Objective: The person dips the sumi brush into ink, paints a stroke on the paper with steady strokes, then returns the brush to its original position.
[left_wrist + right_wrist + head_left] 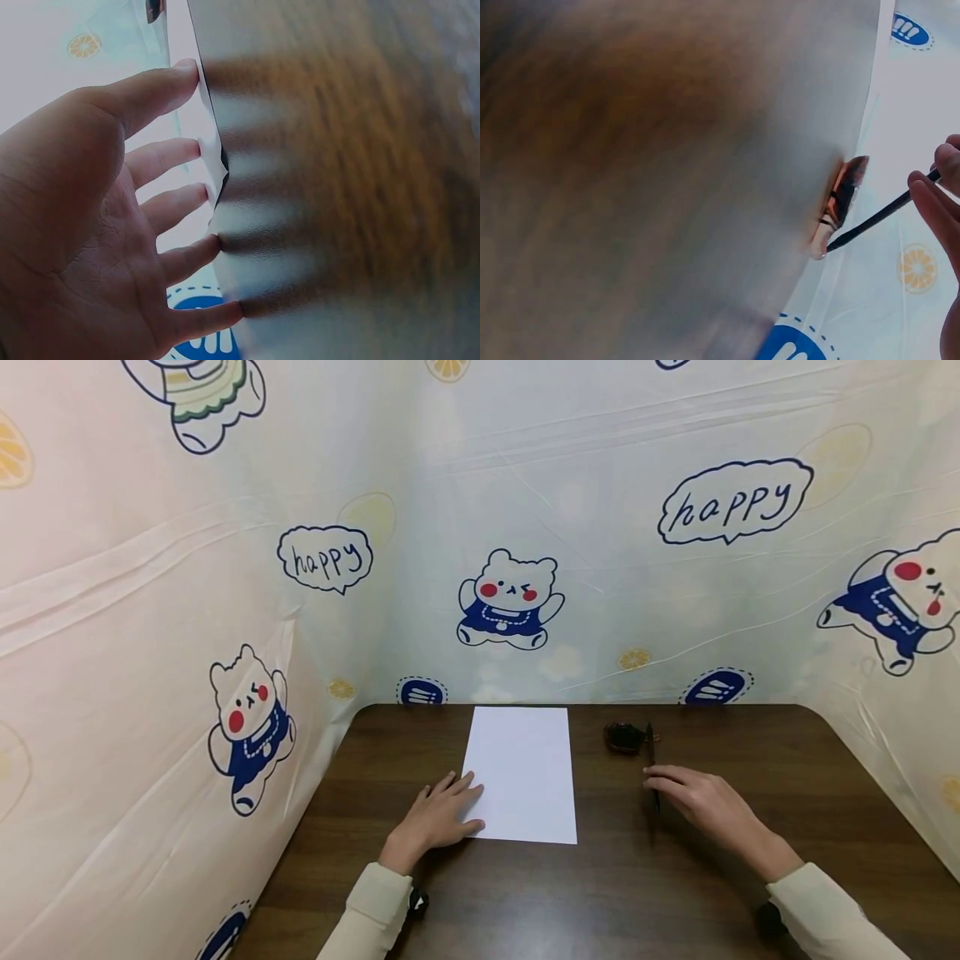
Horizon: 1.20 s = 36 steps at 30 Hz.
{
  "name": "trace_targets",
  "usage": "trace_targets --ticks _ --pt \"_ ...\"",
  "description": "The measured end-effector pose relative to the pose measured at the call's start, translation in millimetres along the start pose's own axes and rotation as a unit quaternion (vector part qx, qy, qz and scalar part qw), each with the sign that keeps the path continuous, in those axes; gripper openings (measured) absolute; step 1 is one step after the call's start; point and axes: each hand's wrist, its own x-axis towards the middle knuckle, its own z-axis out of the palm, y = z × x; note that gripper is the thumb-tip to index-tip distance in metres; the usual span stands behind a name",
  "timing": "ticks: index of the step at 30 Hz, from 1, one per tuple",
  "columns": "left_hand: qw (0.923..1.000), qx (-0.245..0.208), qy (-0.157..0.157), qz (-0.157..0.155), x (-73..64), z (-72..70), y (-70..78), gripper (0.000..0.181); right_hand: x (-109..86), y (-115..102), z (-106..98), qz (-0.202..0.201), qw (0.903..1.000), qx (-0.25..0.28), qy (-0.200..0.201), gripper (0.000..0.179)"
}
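A white sheet of paper lies flat on the dark wooden table. My left hand rests spread at its lower left edge, fingertips and thumb on the sheet. In the left wrist view the fingers are apart and nearly straight. To the right of the paper, my right hand pinches a slim dark writing brush between thumb and fingers. The brush points away from me, its far end beside a small black inkstone. In the right wrist view, the brush tip overlaps the pale end of the inkstone.
The brown wooden table ends at the back against a pale curtain printed with bears and "happy" bubbles. More of this cloth hangs along the left and right sides. A dark wrist strap piece shows under the left sleeve.
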Motion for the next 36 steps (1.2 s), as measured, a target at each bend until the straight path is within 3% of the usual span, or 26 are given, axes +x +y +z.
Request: trace_targets --ticks 6,9,11,13,24,36 --pt "1.0000 0.001 -0.002 -0.004 1.2 0.2 -0.2 0.066 4.9 -0.6 -6.0 -0.007 0.9998 -0.008 0.017 0.049" --pt "1.0000 -0.002 -0.002 -0.004 0.8 0.6 -0.2 0.066 7.5 -0.5 -7.5 -0.011 0.9991 -0.016 0.038 0.024" --pt "1.0000 -0.003 -0.002 -0.004 0.6 0.7 -0.2 0.066 9.9 -0.5 -9.3 -0.018 0.9981 -0.020 0.056 0.029" --pt "1.0000 -0.003 -0.002 -0.004 0.7 1.3 -0.2 0.066 12.9 -0.3 -11.9 -0.025 0.9965 -0.024 0.076 0.045" --pt "1.0000 -0.001 -0.005 -0.007 -0.6 0.6 0.9 0.066 28.3 4.6 -25.9 -0.038 0.9891 -0.023 0.140 0.038" --pt "1.0000 0.000 -0.004 -0.004 0.6 0.1 1.5 0.066 41.1 4.9 -37.3 -0.031 0.9847 -0.023 0.170 0.037"
